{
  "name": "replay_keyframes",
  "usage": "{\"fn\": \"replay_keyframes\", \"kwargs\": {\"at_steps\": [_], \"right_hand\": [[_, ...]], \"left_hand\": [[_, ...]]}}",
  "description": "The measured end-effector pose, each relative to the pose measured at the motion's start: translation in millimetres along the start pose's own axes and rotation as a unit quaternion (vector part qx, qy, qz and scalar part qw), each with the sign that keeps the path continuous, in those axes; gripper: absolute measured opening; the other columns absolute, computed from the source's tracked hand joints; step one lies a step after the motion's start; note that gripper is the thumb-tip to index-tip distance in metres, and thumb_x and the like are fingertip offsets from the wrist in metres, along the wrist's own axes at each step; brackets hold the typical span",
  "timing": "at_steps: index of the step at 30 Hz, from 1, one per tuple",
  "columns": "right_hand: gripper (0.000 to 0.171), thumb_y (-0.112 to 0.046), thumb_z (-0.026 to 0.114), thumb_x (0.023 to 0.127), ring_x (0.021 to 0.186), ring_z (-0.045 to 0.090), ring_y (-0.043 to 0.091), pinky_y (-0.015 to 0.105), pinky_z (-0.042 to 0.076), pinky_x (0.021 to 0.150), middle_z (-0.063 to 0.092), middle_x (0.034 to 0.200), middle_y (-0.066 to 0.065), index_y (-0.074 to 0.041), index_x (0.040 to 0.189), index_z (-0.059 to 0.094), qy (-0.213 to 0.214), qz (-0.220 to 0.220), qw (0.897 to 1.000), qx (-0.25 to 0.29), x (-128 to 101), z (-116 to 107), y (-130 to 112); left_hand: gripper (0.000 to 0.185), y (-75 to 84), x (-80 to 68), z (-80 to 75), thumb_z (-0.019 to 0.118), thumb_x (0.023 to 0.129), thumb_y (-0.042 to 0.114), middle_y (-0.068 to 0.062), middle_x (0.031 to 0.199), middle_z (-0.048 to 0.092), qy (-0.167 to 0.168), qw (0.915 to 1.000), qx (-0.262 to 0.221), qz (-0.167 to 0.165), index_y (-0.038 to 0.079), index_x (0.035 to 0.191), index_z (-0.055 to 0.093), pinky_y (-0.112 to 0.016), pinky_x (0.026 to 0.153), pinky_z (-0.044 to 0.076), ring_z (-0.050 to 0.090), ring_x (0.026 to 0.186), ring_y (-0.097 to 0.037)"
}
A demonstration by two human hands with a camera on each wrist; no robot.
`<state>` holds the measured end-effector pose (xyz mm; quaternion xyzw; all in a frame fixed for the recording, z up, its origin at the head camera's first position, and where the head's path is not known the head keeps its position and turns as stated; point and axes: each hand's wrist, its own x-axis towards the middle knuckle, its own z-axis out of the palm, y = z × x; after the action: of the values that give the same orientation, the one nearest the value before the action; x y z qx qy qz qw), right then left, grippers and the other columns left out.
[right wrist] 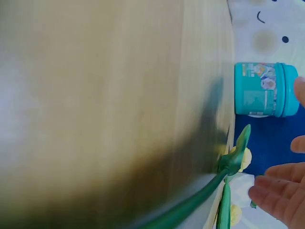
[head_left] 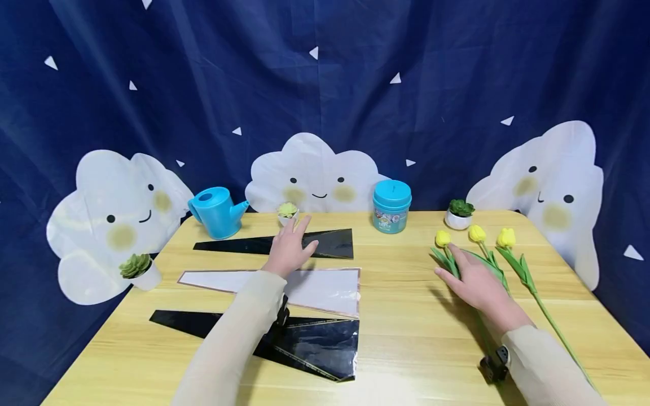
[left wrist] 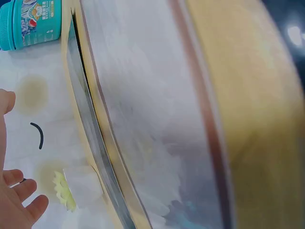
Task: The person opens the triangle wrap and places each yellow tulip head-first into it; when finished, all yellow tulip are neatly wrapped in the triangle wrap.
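Note:
My left hand (head_left: 290,249), fingers spread, is over the rear black tapered sheet (head_left: 337,242) and holds nothing. In front of that lie a white tapered sheet with a brown border (head_left: 330,287) and a second black sheet (head_left: 330,344), partly covered by my left sleeve. My right hand (head_left: 477,287) reaches over the yellow tulips, its fingers extended and gripping nothing. It partly hides the left tulip (head_left: 443,238) and the middle tulip (head_left: 477,233); the right tulip (head_left: 506,237) lies beside it. In the right wrist view, the fingers (right wrist: 274,193) appear above a green stem (right wrist: 190,207).
Along the back stand a blue watering can (head_left: 218,214), a pale green succulent (head_left: 287,211), a turquoise lidded jar (head_left: 391,208) and a dark green succulent in a white pot (head_left: 459,220). Another potted succulent (head_left: 144,279) stands at the left table edge. A navy cloud-patterned curtain (head_left: 355,84) hangs behind.

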<state>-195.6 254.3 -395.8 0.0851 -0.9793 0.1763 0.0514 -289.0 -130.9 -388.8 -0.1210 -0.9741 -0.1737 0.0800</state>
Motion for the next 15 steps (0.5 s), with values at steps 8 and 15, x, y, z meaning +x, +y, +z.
{"fn": "replay_keyframes", "kwargs": {"at_steps": [8, 15], "right_hand": [[0.078, -0.040, 0.059, 0.089, 0.113, 0.041, 0.055, 0.061, 0.037, 0.088, 0.037, 0.133, 0.038, 0.010, 0.140, 0.026, -0.007, 0.003, 0.999, 0.039, -22.4, -0.6, 2.3], [0.081, -0.034, 0.068, 0.083, 0.095, 0.057, 0.047, 0.053, 0.047, 0.075, 0.048, 0.116, 0.041, 0.011, 0.138, 0.027, -0.037, 0.027, 0.996, 0.077, -39.1, -2.2, 8.8]], "left_hand": [[0.064, 5.3, 15.0, 8.5, 0.057, 0.091, 0.039, -0.021, 0.140, 0.035, -0.023, 0.9997, -0.008, 0.008, 0.028, 0.146, 0.026, -0.054, 0.096, 0.036, 0.036, 0.128, -0.036], [0.064, 6.8, 26.4, 18.5, 0.059, 0.091, 0.036, -0.017, 0.122, 0.045, -0.057, 0.9978, -0.034, 0.009, 0.030, 0.145, 0.027, -0.046, 0.086, 0.041, 0.046, 0.109, -0.030]]}}
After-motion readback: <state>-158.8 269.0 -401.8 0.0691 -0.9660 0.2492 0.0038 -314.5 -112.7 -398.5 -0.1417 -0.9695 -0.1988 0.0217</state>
